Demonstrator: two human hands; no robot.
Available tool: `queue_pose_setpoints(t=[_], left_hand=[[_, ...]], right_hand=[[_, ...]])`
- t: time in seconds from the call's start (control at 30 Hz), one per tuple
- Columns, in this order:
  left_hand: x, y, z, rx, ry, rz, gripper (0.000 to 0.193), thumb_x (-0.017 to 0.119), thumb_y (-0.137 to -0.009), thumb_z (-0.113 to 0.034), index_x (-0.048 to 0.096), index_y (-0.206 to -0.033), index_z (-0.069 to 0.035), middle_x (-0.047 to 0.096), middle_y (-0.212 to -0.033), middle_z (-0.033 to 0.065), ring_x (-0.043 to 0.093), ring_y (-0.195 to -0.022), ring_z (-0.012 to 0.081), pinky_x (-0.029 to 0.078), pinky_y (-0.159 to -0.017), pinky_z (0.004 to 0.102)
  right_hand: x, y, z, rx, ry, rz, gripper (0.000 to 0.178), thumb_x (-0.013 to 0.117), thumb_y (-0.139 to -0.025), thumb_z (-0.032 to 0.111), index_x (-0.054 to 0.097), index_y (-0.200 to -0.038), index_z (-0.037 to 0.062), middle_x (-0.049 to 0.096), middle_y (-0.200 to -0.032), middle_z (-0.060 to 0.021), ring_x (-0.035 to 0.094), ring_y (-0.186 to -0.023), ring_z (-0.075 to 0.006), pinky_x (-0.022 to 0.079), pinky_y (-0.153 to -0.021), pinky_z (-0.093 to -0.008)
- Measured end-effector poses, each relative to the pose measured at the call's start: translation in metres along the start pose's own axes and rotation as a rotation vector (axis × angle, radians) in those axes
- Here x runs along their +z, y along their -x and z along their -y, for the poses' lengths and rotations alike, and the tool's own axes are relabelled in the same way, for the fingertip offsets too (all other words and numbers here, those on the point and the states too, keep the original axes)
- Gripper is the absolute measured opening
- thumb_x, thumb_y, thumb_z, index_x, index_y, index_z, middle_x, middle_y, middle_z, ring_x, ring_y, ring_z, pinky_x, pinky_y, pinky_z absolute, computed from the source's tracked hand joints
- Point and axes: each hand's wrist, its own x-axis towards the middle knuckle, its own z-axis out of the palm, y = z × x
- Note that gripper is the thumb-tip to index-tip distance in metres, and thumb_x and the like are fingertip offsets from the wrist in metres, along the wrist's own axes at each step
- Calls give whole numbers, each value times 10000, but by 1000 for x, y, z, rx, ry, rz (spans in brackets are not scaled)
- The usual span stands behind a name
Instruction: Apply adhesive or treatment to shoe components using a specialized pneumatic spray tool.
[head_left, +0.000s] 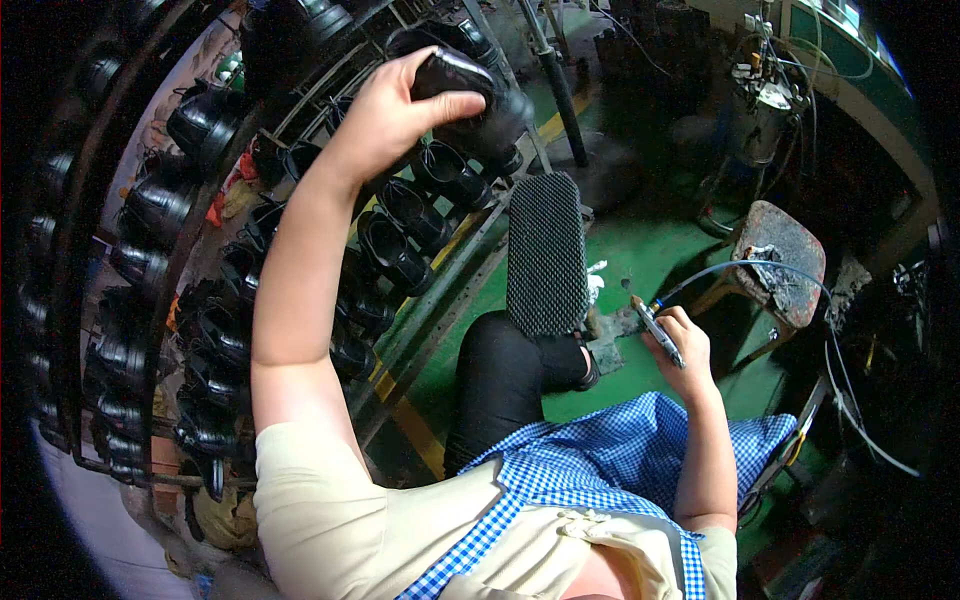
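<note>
My left hand [400, 110] is raised at the upper middle, closed around a black leather shoe [460, 75], with the thumb pressed on its near side. Part of that shoe is dark and blurred. Lower right, my right hand [682, 350] grips a slim silver hand tool [660, 333] with a thin blue hose [735, 263] joined near its far end. Between the two hands stands a long black pad [546, 255] with a textured top. Neither hand touches the pad.
Racks of black shoes [395, 250] fill the left side, close beside my left arm. A worn, stained stool [780, 260] stands at the right, with the hose passing over it. Farther back is a metal pot [760, 120] with hoses. The floor [630, 240] is green.
</note>
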Motion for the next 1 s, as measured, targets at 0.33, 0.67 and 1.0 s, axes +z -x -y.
queue_pose_setpoints(t=[0.33, 0.67, 1.0], left_hand=[[-64, -69, 169, -165, -621, -55, 417, 755, -843, -368, 676, -1077, -33, 721, -1008, 166, 698, -950, 292, 535, -843, 398], [-65, -111, 165, -328, -717, -162, 480, 556, -980, -450, 606, -1310, -106, 642, -1296, 162, 598, -1225, 323, 459, -1033, 431], [-12, -205, 198, -493, -919, -181, 941, 798, -688, -635, 528, -1355, -28, 580, -1378, 210, 542, -1291, 382, 427, -1066, 524]], right_hand=[[4, -2, -3, -55, 27, -71, 228, 777, -778, 186, 648, -914, 57, 615, -919, -109, 645, -777, -331, 527, -664, -416], [2, -3, 0, -35, 81, -37, 247, 785, -758, 195, 637, -909, 66, 603, -910, -101, 631, -766, -312, 509, -655, -410], [11, -4, -19, -108, 90, -79, 321, 798, -687, 179, 629, -944, 84, 626, -946, -97, 628, -786, -308, 497, -652, -413]])
